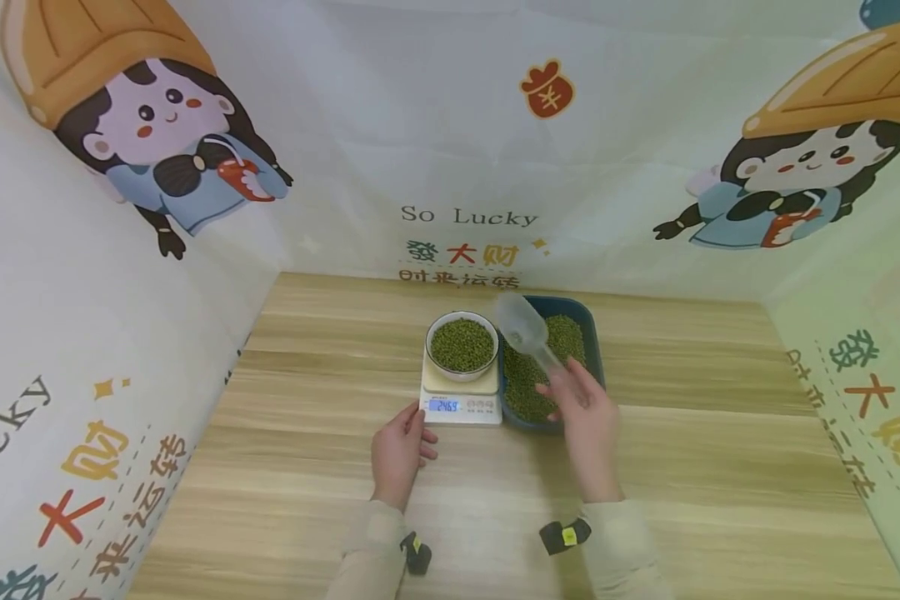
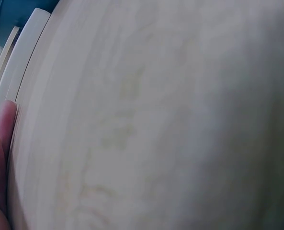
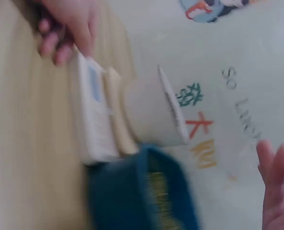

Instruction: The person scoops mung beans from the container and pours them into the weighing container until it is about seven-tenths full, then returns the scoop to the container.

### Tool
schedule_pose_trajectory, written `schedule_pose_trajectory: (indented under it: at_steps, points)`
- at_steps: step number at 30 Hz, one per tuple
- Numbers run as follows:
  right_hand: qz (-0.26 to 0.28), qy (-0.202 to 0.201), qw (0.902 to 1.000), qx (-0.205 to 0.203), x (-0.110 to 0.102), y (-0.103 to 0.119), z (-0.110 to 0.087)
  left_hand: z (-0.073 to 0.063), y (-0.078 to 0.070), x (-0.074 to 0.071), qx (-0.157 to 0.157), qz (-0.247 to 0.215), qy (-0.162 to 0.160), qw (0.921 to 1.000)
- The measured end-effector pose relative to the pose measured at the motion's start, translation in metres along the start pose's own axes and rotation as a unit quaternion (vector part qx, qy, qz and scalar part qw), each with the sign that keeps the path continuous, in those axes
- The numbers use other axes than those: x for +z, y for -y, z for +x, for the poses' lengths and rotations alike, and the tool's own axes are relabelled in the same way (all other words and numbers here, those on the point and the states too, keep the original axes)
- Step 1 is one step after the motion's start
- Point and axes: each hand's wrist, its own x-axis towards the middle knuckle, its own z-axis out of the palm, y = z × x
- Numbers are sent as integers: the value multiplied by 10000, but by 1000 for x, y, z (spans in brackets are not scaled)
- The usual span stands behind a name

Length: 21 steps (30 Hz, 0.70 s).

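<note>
My right hand (image 1: 588, 421) grips the handle of a clear plastic scoop (image 1: 522, 323), held over a dark blue bin (image 1: 597, 342) of mung beans (image 1: 566, 337). The scoop's bowl points away from me and overlaps the bin's left rim. A white bowl (image 1: 461, 376) filled with mung beans stands on a white kitchen scale (image 1: 483, 415), whose display shows lit digits. Beside the scale's front left corner, my left hand (image 1: 399, 450) rests with loosely bent fingers touching its edge. In the left wrist view, fingertips (image 2: 7, 112) lie along the scale's side.
The bin stands right against the scale's right side on a wood-grain table (image 1: 720, 417). A pale printed cloth (image 1: 450, 150) with cartoon figures and lettering walls off the back and both sides.
</note>
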Motion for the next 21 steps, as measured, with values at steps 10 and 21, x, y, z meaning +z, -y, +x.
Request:
schedule_pose_trajectory:
  at_steps: [10, 21]
  points:
    - [2458, -28, 9648, 931, -35, -82, -15, 7, -2, -8, 113, 15, -60, 9999]
    - [2575, 245, 9484, 1836, -37, -28, -34, 12, -3, 2, 117, -257, 30, 9996]
